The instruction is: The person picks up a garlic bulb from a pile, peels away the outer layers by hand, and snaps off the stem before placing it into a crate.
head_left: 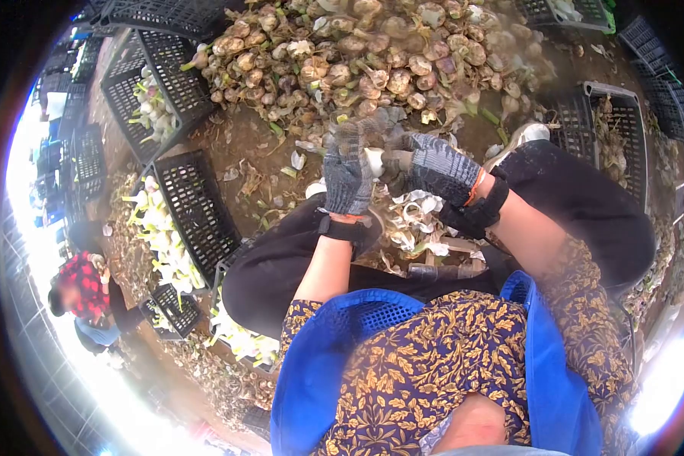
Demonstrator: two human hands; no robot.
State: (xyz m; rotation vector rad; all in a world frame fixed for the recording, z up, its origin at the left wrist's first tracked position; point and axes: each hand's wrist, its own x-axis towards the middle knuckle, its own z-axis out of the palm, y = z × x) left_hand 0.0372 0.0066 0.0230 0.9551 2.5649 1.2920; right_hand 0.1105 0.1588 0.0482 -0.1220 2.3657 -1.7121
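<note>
Both hands wear grey knit gloves with dark wrist bands and meet in front of the knees. My left hand [347, 176] is closed around a white peeled garlic bulb [374, 161], which shows between the two hands. Close on its right, my right hand [439, 169] has its fingers bent toward the bulb; its fingertips are blurred, and what they hold cannot be made out. Just beyond the hands lies a big heap of unpeeled garlic bulbs [342, 72]. Loose white and papery skins [418, 216] lie below the hands, between the legs.
Black crates [197, 209] stand at the left, beside white garlic with green stems [159, 228]. Another black crate [619, 129] holding husks is at the right. A person in a red checked top [83, 285] is at the far left. Skins litter the brown floor [243, 144].
</note>
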